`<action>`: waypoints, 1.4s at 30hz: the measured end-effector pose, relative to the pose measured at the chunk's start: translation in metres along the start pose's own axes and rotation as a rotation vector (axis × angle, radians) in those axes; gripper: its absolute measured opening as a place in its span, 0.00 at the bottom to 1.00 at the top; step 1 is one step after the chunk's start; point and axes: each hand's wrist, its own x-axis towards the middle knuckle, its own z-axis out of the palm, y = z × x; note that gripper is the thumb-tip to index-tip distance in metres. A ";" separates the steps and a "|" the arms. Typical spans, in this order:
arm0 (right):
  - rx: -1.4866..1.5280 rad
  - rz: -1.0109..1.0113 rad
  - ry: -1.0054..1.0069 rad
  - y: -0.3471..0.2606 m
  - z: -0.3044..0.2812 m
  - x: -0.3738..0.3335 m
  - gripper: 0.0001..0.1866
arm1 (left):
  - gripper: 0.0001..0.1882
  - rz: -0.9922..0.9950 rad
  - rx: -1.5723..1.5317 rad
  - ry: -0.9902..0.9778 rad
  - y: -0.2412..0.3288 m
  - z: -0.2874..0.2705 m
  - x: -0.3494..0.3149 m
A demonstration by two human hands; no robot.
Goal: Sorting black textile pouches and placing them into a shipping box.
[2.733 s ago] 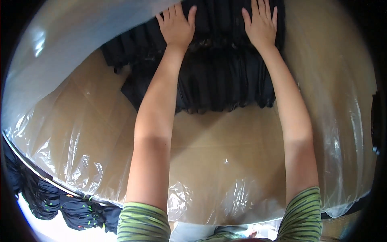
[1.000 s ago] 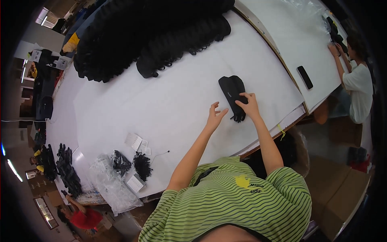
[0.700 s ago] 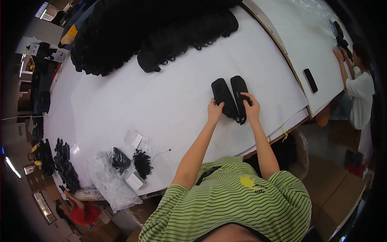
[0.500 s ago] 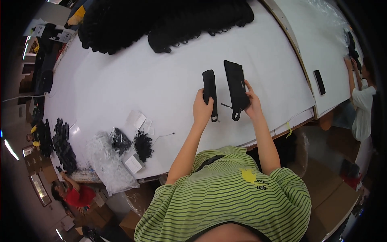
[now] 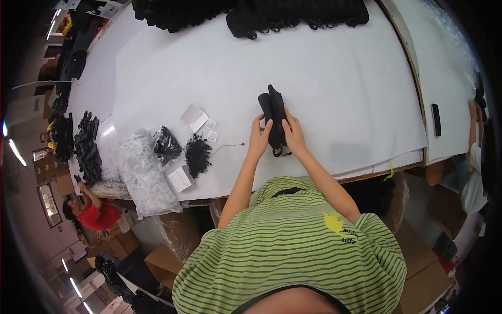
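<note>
1. The left hand [image 5: 259, 137] and right hand [image 5: 294, 135] sit side by side on the white table [image 5: 334, 94], both closed lightly on a pair of long black fabric pieces [image 5: 274, 118] lying between them
2. The pieces are pressed together and laid flat, reaching away from the fingertips; it looks as though the hands pinch them from either side to line up their edges, with a small loop or strap poking out at the near end between the wrists
3. Left of the left hand lie loose white paper tags [image 5: 197, 118], a clump of black ties [image 5: 197, 155] and clear plastic bags [image 5: 141, 175], probably kept within easy reach
4. Far beyond both hands, along the table's far edge, a row of black garments [image 5: 293, 13] is stacked, cut off by the top of the picture
5. Well to the right of the right hand a slim dark device [image 5: 436, 119] rests on a second sheet near another person's arm [image 5: 473, 118]
6. The palms and how many fingers grip the fabric cannot be made out; what exactly the black pieces are is hard to tell
</note>
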 end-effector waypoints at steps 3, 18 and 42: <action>0.076 -0.042 0.006 0.002 0.004 -0.006 0.25 | 0.27 0.007 -0.016 0.004 0.003 0.004 0.004; -0.170 -0.204 0.103 -0.032 -0.077 0.174 0.12 | 0.26 0.067 -0.032 0.137 0.028 -0.053 0.156; -0.620 -0.132 0.331 -0.101 -0.052 0.452 0.52 | 0.54 -0.026 0.141 0.183 0.129 -0.009 0.435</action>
